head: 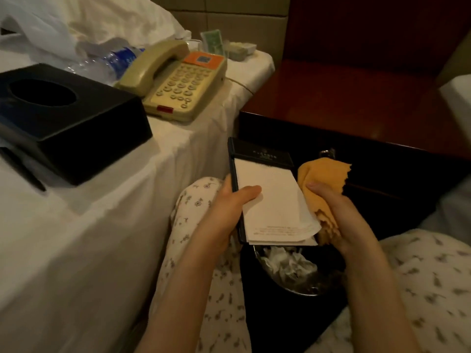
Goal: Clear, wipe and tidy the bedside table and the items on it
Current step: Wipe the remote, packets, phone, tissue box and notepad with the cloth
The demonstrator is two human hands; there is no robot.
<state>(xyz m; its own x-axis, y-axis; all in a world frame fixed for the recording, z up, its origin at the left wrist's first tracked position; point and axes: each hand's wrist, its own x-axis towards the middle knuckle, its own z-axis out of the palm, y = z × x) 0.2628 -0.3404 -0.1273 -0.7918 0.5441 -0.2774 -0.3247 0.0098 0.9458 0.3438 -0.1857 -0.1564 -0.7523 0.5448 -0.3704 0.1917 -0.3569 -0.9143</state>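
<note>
My left hand (233, 202) grips a black notepad holder (260, 155) with white paper sheets, thumb pressed on the paper. My right hand (331, 202) is closed around a bunched yellow cloth (322, 174) that touches the pad's right edge. Both are held above a bin (288, 289) filled with crumpled tissues. The dark red bedside table (344, 98) stands behind, its top bare, its black front and a metal drawer handle (327, 152) facing me.
On the white bed (102, 225) at the left lie a black tissue box (68, 123), a beige telephone (175, 80), a plastic water bottle (112, 59), a clear plastic bag (48, 34) and small packets (229, 45) near the bed's far corner.
</note>
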